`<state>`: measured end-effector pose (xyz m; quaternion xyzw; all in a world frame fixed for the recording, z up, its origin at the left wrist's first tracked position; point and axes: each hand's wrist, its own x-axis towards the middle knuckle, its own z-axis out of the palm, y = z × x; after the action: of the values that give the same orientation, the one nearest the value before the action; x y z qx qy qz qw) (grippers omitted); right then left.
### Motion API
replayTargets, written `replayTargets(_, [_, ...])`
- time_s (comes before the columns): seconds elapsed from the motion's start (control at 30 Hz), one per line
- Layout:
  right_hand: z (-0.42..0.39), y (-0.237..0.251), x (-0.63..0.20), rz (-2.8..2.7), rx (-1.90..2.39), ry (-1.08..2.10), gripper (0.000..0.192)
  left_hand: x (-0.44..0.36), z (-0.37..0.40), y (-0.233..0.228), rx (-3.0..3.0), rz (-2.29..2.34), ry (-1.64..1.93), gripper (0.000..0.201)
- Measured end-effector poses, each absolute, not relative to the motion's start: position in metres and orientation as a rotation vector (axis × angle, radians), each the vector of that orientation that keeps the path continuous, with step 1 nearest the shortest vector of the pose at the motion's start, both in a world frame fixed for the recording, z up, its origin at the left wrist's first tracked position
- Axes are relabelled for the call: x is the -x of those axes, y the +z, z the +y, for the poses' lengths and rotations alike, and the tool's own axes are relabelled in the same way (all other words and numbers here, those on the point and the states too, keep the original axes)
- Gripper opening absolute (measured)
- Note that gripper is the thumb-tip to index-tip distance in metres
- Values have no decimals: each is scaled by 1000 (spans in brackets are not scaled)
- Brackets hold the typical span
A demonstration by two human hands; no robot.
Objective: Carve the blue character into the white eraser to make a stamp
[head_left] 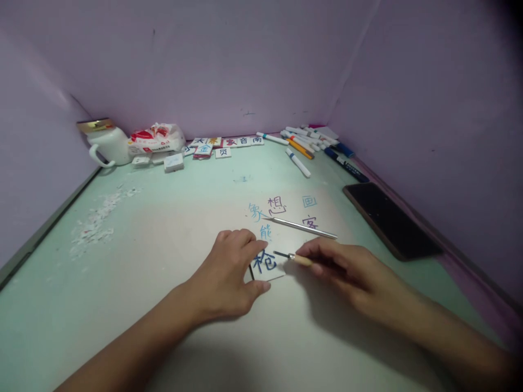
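A small white square block (279, 270) with a dark blue character lies flat on the table. My left hand (232, 267) grips it, thumb at the near edge and fingers at the far left. My right hand (347, 267) is closed around the pale wooden handle of a carving tool (301, 259). The tool's thin dark shaft points left, its tip over or just above the block's upper right; contact I cannot tell. Beyond both hands a silver craft knife (306, 227) rests on the table. Blue and purple characters (276, 205) are written on the tabletop around it.
A phone (392, 220) lies at right, near several markers (299, 163). Along the back wall are a white mug (112, 146), a tissue pack (157, 140) and several lettered tiles (223, 153). White shavings (98, 220) are scattered at left on the pale table (171, 190).
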<state>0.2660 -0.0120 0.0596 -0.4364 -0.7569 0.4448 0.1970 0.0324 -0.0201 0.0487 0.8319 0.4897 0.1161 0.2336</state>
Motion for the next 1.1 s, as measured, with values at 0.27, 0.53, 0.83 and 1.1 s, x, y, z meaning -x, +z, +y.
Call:
replayTargets(0.27, [-16, 53, -268, -2494, 1227, 708, 26, -32, -20, 48, -2299, 1339, 332, 49])
replayTargets(0.53, [-13, 54, -265, -2494, 1268, 751, 25, -31, -20, 48, -2308, 1324, 332, 49])
replayTargets(0.83, [-13, 57, -264, -2484, 1252, 791, 22, -30, -20, 47, -2303, 1324, 348, 47])
replayTargets(1.1, [-12, 54, -267, -2476, 1199, 791, 19, -30, -20, 47, -2305, 1326, 353, 47])
